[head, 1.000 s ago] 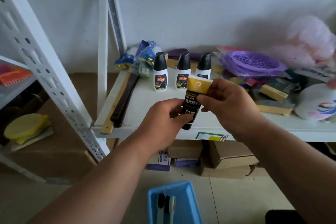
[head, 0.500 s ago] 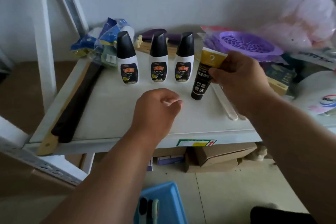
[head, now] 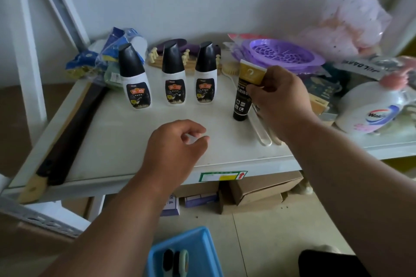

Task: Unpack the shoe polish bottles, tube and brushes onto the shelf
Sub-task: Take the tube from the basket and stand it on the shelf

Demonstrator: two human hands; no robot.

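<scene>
While right hand (head: pixel 278 99) grips tube (head: pixel 244 94), left hand (head: pixel 173 153) hangs loose; blue bin (head: pixel 155 254) w/ 2 brushes (head: pixel 176 262).

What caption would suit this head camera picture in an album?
Right hand stands the polish tube cap-down on the shelf beside three bottles; left hand hovers empty.

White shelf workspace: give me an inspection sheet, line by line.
Surface: white shelf board, bare in the middle.
Job's things: three white black-capped polish bottles upright in a row; black-and-gold tube standing cap-down; brushes in the blue plastic bin on the floor.
Clutter: purple plastic strainer, white round detergent bottle.
Grippers: right hand pinches the tube; left hand loosely curled, holding nothing.
Cables: nothing seen.
Surroundings: cardboard boxes below.
</scene>
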